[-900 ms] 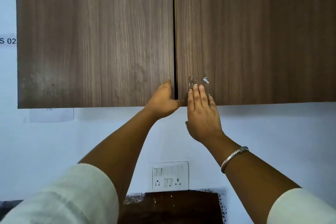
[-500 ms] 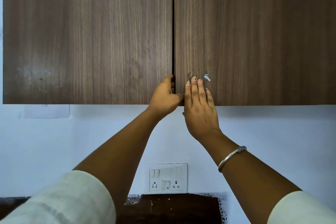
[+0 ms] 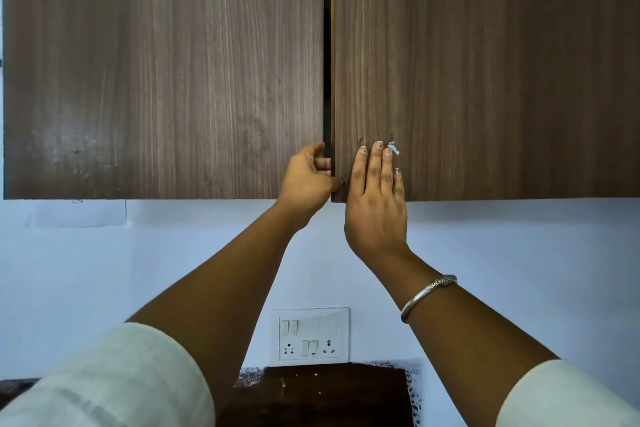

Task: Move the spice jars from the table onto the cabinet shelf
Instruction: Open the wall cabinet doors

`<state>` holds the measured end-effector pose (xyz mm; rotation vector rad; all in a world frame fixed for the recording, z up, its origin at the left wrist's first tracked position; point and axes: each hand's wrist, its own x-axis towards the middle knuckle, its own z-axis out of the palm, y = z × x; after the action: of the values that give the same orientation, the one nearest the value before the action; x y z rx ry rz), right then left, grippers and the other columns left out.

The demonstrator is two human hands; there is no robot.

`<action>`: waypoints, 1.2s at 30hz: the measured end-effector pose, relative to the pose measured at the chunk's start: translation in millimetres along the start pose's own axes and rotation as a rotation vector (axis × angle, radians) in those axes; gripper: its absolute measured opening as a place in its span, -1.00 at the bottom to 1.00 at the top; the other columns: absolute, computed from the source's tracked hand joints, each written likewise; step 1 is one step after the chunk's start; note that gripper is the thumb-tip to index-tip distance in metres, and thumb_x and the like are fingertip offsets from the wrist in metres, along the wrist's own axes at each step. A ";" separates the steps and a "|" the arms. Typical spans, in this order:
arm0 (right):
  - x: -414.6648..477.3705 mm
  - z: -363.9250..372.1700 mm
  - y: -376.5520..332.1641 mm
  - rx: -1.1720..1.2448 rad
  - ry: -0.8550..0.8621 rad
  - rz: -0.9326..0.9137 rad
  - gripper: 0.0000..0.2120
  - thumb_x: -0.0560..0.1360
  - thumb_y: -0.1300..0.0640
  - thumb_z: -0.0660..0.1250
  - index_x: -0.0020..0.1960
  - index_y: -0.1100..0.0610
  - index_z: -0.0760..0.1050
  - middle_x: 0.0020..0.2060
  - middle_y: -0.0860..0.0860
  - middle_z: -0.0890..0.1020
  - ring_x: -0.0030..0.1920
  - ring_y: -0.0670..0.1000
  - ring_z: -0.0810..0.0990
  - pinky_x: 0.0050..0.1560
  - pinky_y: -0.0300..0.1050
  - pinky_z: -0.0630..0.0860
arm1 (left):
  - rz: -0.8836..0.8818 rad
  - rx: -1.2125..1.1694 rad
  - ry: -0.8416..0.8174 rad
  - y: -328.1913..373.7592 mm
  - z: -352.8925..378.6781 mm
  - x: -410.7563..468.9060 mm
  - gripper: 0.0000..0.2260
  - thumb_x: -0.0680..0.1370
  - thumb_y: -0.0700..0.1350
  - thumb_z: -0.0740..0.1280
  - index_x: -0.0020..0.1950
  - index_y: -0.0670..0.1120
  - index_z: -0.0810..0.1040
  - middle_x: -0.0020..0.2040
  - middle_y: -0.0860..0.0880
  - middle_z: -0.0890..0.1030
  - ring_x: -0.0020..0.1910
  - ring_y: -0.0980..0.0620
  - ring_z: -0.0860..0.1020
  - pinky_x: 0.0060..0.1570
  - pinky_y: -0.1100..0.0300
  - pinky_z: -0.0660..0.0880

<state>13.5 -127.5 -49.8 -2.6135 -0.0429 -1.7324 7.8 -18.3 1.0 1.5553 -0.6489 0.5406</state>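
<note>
Both arms reach up and forward to the wall cabinet (image 3: pixel 242 191), elbows slightly bent, pale sleeves (image 3: pixel 114 381) pushed back to the upper arm. The left hand (image 3: pixel 306 180) is at the lower inner corner of the left door (image 3: pixel 162 73). Its fingers curl round that door's edge and their tips disappear into the dark gap (image 3: pixel 327 45) between the two doors, so it grips the door itself. The wrist is bent a little, with the back of the hand facing outward.

The right hand (image 3: pixel 377 198) lies flat against the right door (image 3: pixel 502 62), just beside the gap. Its fingers are straight, close together and pointing upward, and it holds nothing. The fingertips end just beside a small white chip (image 3: pixel 393 148) in the wood. A silver bracelet (image 3: pixel 427 295) sits on that forearm.

The spice jars are out of view, and the shelf is hidden behind the doors. Below the arms a switch panel (image 3: pixel 310 334) is set in the pale wall (image 3: pixel 104 270), above a dark wooden surface (image 3: pixel 322 395).
</note>
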 end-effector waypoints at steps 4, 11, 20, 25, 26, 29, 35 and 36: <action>-3.6 -17.1 -4.3 0.000 0.005 0.042 -0.20 0.55 -0.05 0.20 0.51 0.25 -0.23 0.51 0.24 -0.06 0.51 0.22 -0.11 0.47 0.08 -0.04 | 0.005 0.005 -0.028 14.2 1.4 -12.0 -0.38 0.42 -0.46 0.33 0.44 -0.18 0.25 0.03 -0.12 0.57 0.09 -0.14 0.58 -0.09 0.14 0.58; -18.3 -61.5 -5.1 0.069 0.041 0.161 -0.23 0.55 0.03 0.20 0.51 0.27 -0.22 0.52 0.20 -0.10 0.52 0.16 -0.15 0.48 0.02 -0.07 | 0.093 -0.012 -0.102 42.8 10.1 -45.3 -0.62 0.41 -0.43 0.36 0.20 -0.18 0.54 -0.04 0.00 0.63 -0.02 0.00 0.61 -0.23 0.36 0.56; -57.0 -127.9 21.3 0.192 0.103 0.280 -0.36 0.59 0.19 0.14 0.53 0.18 -0.14 0.54 0.06 -0.01 0.53 -0.01 -0.03 0.48 -0.10 0.11 | 0.140 -0.140 -0.199 87.2 45.3 -95.1 -0.63 0.35 -0.38 0.42 0.11 -0.14 0.53 -0.09 0.01 0.65 -0.12 0.06 0.65 -0.09 0.21 0.60; -80.9 -165.3 38.8 0.246 0.151 0.462 -0.42 0.58 0.12 0.15 0.52 0.04 -0.02 0.39 0.05 0.39 0.31 0.09 0.45 0.18 -0.01 0.49 | 0.242 -0.159 -0.273 107.0 77.4 -129.8 -0.62 0.47 -0.29 0.37 0.27 -0.09 0.46 0.11 0.00 0.62 0.04 0.08 0.61 0.05 0.17 0.57; -85.7 -173.5 44.3 0.216 0.174 0.464 -0.44 0.57 0.11 0.17 0.51 0.04 0.03 0.32 0.07 0.46 0.21 0.12 0.52 0.08 -0.02 0.53 | 0.263 -0.141 -0.289 112.2 84.4 -136.2 -0.60 0.50 -0.27 0.36 0.32 -0.07 0.43 0.16 -0.01 0.60 0.10 0.06 0.59 0.11 0.13 0.55; -97.1 -199.2 64.1 0.031 0.130 0.446 -0.37 0.55 0.05 0.23 0.52 0.07 0.00 0.21 0.08 0.55 0.01 0.13 0.61 -0.05 -0.01 0.56 | 0.315 -0.070 -0.329 126.1 105.3 -151.1 -0.54 0.55 -0.22 0.29 0.44 -0.02 0.32 0.29 -0.01 0.52 0.23 -0.01 0.52 0.22 0.02 0.49; -111.6 -228.6 94.8 0.010 0.162 0.483 -0.38 0.55 0.05 0.25 0.51 0.12 0.04 0.13 0.11 0.61 -0.04 0.13 0.64 -0.06 -0.04 0.57 | 0.486 0.203 -0.370 137.7 135.9 -169.4 -0.45 0.59 -0.13 0.22 0.52 0.00 0.06 0.49 0.01 0.25 0.45 -0.01 0.28 0.40 0.19 0.21; -114.9 -232.9 102.9 0.028 0.184 0.494 -0.39 0.56 0.05 0.24 0.51 0.12 0.05 0.14 0.12 0.60 -0.03 0.14 0.64 -0.06 -0.04 0.57 | 0.544 0.278 -0.397 140.1 142.6 -171.8 -0.44 0.60 -0.10 0.20 0.53 0.00 0.00 0.52 0.03 0.17 0.48 0.01 0.19 0.37 0.25 0.13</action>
<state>-242.9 -237.2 -63.8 -2.1760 0.5249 -1.7474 -218.5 -150.5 -26.4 1.7656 -1.3697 0.7549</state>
